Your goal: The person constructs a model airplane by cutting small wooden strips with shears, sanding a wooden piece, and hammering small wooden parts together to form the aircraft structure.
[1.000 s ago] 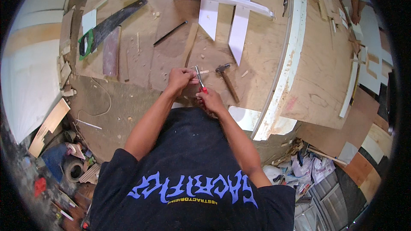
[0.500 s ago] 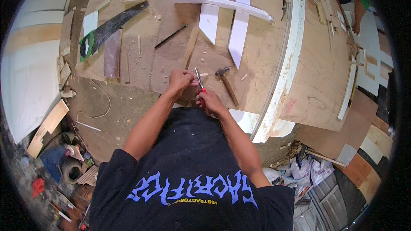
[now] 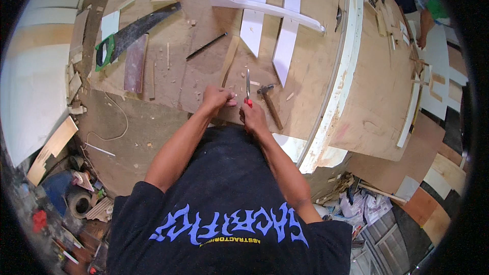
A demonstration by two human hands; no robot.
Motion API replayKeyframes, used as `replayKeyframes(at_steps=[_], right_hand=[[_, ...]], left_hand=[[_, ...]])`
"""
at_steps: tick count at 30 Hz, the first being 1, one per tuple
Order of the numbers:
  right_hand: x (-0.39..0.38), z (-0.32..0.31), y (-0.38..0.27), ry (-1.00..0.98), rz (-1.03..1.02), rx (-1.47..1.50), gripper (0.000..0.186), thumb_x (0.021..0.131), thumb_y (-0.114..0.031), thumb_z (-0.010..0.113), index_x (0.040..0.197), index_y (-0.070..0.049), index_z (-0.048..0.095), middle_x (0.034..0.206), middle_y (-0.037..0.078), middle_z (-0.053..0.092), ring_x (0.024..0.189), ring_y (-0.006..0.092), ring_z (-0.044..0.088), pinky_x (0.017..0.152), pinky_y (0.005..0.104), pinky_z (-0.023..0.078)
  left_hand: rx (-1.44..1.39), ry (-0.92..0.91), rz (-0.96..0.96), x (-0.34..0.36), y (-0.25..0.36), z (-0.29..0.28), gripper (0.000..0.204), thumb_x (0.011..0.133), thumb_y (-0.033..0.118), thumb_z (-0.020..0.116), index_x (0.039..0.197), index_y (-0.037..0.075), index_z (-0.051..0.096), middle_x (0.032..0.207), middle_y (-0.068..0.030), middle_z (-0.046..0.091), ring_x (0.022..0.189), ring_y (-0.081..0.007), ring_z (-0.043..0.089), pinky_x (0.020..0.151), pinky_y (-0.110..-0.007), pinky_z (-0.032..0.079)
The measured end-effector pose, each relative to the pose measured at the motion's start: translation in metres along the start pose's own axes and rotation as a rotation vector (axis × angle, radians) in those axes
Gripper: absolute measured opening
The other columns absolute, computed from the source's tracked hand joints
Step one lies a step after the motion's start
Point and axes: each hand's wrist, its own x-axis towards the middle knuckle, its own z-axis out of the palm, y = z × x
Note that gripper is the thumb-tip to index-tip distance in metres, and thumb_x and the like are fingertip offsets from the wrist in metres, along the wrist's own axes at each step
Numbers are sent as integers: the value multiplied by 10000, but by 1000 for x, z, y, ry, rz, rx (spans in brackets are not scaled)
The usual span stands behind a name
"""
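With right hand (image 3: 254,118), gripping a red-handled tool (image 3: 248,103) left of a hammer (image 3: 272,109), pointing metal shaft (image 3: 248,84) far; with left hand (image 3: 218,98), curling narrowly, cannot tell around what.

Compared with 1 second ago, the red-handled tool (image 3: 248,87) is pointing straight away from the body instead of slanting leftward — the right hand (image 3: 254,117) is swinging it off the left hand (image 3: 218,97), and 1 clear gap is now showing between them.
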Motion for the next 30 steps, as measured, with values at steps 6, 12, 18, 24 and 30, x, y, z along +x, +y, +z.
replayKeyframes(at_steps=[6,12,18,24,30], right_hand=[[5,-3,-9,-139,72,-15,371,980,-340,560,1118,-19,685,919,144,728,789,272,703,759,395,547],[-5,-15,-23,-134,-24,-308,419,916,-379,640,1140,-28,687,1020,212,731,985,360,700,877,474,522],[-7,-1,-41,349,-385,-631,578,869,-438,718,1249,-13,623,1153,260,679,1086,448,642,941,503,512],[-6,35,-89,222,-85,-754,912,818,-576,738,1501,-46,446,1337,297,575,1289,462,553,1077,586,424],[-1,79,-99,395,-276,-774,857,859,-579,719,1486,-49,474,1349,283,542,1263,497,528,1082,581,406]], left_hand=[[-29,-19,47,-2,-9,-29,195,991,72,697,1110,-83,697,955,-135,736,780,-199,725,659,-300,623],[-36,-86,167,-23,5,-47,225,1008,129,699,1171,-24,722,955,-91,752,804,-168,728,692,-283,602],[-41,-58,191,-44,-1,-65,308,1018,139,670,1285,-11,695,1005,-83,745,860,-146,712,763,-295,593],[-110,-17,188,-53,-5,-90,293,1027,134,618,1282,15,700,1012,-72,739,864,-153,715,776,-302,594],[-76,-24,200,-57,12,-125,292,1028,132,614,1287,28,698,994,-62,742,867,-141,716,775,-292,581]])
